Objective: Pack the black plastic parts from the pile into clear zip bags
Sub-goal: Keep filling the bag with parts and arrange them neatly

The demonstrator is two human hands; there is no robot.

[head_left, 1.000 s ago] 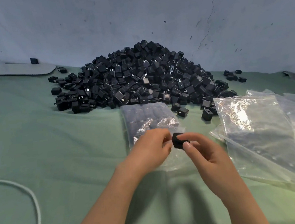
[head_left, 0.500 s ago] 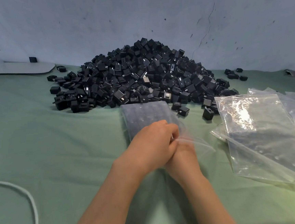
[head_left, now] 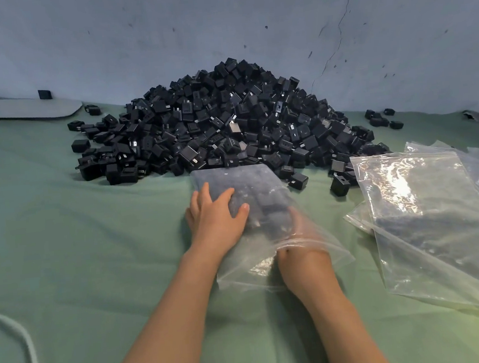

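- So a second ago the right hand (head_left: 293,228) was pinching one black part at the bag's mouth; now it's wrist-deep inside the zip bag (head_left: 251,197). Through the plastic it's too blurry to say if the fingers are curled on the part or have let go.
- The left hand (head_left: 215,215) has switched from holding the opening to lying flat and spread on top of the bag, pressing it onto the green cloth (head_left: 65,254), gripping nothing.
- My read: this part is being pushed to the far end next to the ones already inside, so one more is basically packed.
- The bag lies right at the near foot of the pile (head_left: 221,119), which is still huge, so there's loads left.
- Spare bags (head_left: 427,222) sit stacked off to the right.
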